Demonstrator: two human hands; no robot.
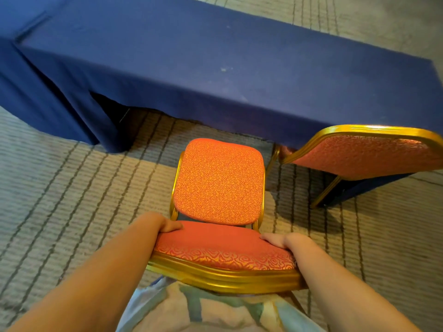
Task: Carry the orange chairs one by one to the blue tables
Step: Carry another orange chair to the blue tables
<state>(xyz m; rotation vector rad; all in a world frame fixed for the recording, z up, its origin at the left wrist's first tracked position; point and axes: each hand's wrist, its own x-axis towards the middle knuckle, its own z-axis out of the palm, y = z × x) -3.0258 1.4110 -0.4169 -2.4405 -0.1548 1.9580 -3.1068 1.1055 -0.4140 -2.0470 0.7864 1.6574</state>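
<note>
Gripping: left hand (170,226) and right hand (275,240) each curl their fingers over the top edge of the orange chair (219,183), one at each upper corner of its backrest; the thumbs are hidden behind the padding.
Chair location: directly in front of the person, seat pointing toward the blue table (215,68), front edge near the hanging cloth but apart from it.
Chair materials: padded seat and backrest in orange-red fabric with a woven swirl pattern; ribbed, glossy gold metal frame; seat is a rounded square.
Chair contact with floor: cannot tell, the legs are hidden under the seat and backrest.
Table: long rectangle fully covered in matte dark blue cloth with a few pale specks on top; the cloth hangs down the near side.
Adjoining table: adjoining blue table (26,80) at the left, same cloth, cut off by the frame edge.
Second chair: second orange chair (364,153) at the right, seat tucked under the table cloth; only its backrest, one gold leg and part of the frame show; right side cut off.
Floor: carpet (72,188) in beige-grey with dark ribbed stripes.
Lower edge: pale, light-blue-trimmed garment (203,312), blurred, partly hidden by the forearms.
</note>
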